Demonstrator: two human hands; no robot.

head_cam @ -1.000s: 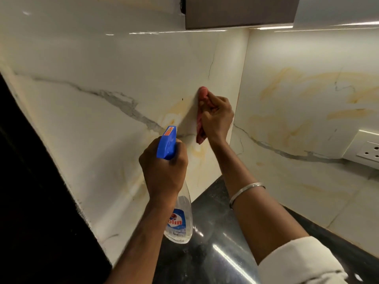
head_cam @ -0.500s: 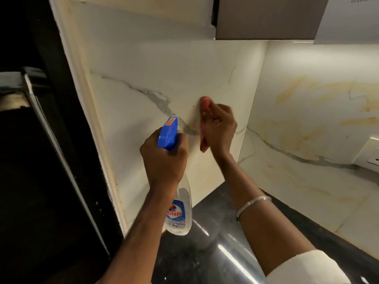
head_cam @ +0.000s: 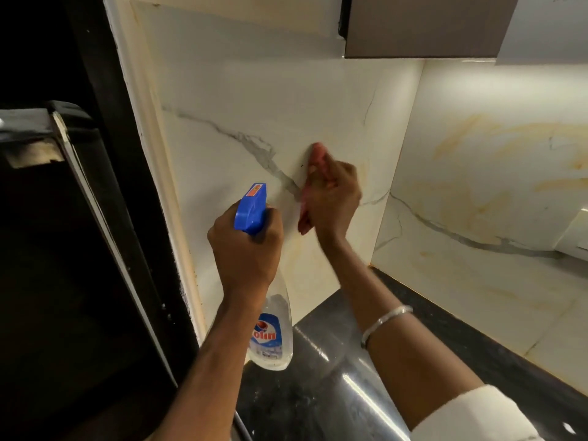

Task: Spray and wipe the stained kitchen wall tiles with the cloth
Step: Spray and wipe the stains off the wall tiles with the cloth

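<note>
right hand [head_cam: 331, 198] pressing red cloth [head_cam: 313, 160] to wall tile [head_cam: 254, 100], left hand [head_cam: 246, 249] gripping spray bottle [head_cam: 270, 332]

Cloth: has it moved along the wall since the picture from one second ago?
Yes. The cloth in the right hand has slid left, away from the wall corner, and now reaches the grey vein.

Two bare forearms reach in from the near edge. The left hand [head_cam: 246, 249] has no ring or band, and its forearm is uncovered all the way to the frame edge. The right hand [head_cam: 331, 198] is blurred; a thin silver bangle [head_cam: 383, 323] circles its forearm, and a cream sleeve [head_cam: 474, 415] is pushed up near the elbow.
</note>
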